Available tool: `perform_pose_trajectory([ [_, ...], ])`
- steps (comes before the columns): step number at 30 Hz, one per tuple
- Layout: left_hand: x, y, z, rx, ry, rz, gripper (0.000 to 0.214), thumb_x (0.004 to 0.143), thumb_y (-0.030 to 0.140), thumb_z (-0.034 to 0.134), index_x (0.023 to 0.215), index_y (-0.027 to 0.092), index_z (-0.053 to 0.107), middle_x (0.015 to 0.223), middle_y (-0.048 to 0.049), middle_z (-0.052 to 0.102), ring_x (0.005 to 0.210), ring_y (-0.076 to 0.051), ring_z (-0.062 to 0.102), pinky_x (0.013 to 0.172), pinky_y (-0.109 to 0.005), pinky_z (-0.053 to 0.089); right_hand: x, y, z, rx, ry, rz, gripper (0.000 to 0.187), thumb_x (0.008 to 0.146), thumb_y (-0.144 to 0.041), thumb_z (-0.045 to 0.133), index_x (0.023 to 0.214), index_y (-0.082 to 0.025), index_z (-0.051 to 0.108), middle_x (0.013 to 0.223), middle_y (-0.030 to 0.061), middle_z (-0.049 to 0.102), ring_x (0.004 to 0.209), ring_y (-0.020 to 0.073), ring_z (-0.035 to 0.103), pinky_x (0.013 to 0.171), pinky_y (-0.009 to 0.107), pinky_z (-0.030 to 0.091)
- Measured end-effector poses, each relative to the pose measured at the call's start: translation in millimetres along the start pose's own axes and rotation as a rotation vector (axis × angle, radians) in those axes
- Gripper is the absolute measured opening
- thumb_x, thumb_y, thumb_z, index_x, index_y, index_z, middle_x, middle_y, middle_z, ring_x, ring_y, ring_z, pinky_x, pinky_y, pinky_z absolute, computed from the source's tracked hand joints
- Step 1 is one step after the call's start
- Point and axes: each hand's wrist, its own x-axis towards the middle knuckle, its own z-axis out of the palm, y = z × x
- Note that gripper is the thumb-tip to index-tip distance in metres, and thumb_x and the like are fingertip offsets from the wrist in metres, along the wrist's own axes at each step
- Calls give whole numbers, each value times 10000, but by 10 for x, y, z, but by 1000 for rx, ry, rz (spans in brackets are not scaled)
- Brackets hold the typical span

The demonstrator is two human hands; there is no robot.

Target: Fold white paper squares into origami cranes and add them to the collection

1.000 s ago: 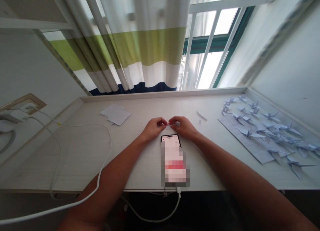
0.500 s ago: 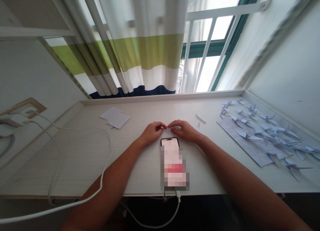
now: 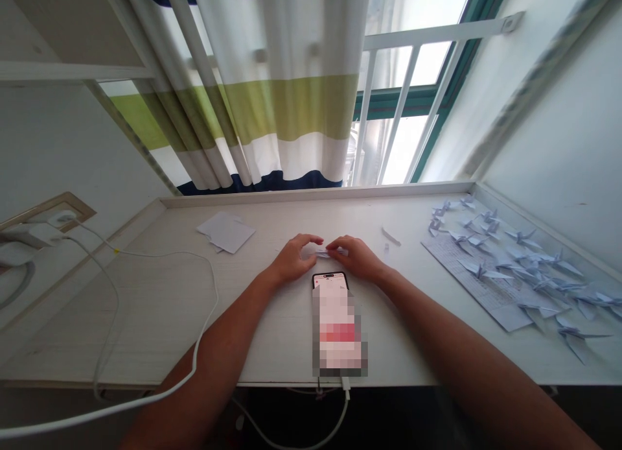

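Observation:
Both my hands rest on the white desk [image 3: 146,307] just beyond a phone [image 3: 335,320]. Between them lies a small folded piece of pale paper [image 3: 322,253]. My left hand [image 3: 294,259] has its fingers curled with the tips on the paper's left end. My right hand [image 3: 354,257] pinches the paper's right end against the desk. Most of the paper is hidden under the fingers.
A stack of white paper squares [image 3: 226,231] lies at the back left. Several folded paper cranes [image 3: 515,262] sit on a printed sheet [image 3: 481,288] at the right. A white charging cable [image 3: 160,255] loops over the left side from a wall plug [image 3: 29,233]. A curtain [image 3: 253,113] hangs behind.
The view has tilted slightly, so everything sits lower in the picture. My fingers have shifted a little on the small paper; both hands stay in the same spot.

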Motion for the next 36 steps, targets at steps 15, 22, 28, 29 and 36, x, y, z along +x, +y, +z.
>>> perform_pose_trajectory([
  [15,23,-64,119,-275,1,-186,297,857,332,691,1106,173,722,991,-73,749,861,-199,702,800,-322,552,-14,-72,-38,220,36,100,192,925,-304,617,916,-173,756,947,65,774,882,202,685,827,310,513],
  [22,24,-25,123,83,-9,-118,147,851,281,688,953,209,767,979,-71,738,1020,-242,649,948,-378,507,17,60,62,-16,5,111,177,900,-291,656,777,-190,735,1125,104,688,1120,278,587,1016,434,435],
  [28,42,-18,132,187,-5,1,196,864,220,678,1051,235,732,1077,-43,742,1103,-242,605,1010,-403,466,28,93,65,-18,42,-21,79,890,-214,671,902,-216,749,1083,81,712,1079,264,606,990,440,445],
  [29,45,-14,133,197,-14,11,182,881,220,664,1047,243,734,1078,-35,747,1095,-234,614,1008,-401,462,25,92,43,-17,17,-77,103,910,-203,646,904,-217,748,1069,74,728,1058,253,621,983,432,448],
  [36,41,81,135,403,-62,40,162,951,271,605,970,251,764,1077,-19,777,1095,-236,632,964,-432,425,-23,75,-121,-97,-139,-218,153,932,-260,651,1033,-258,765,1100,35,779,1085,258,679,1022,455,427],
])
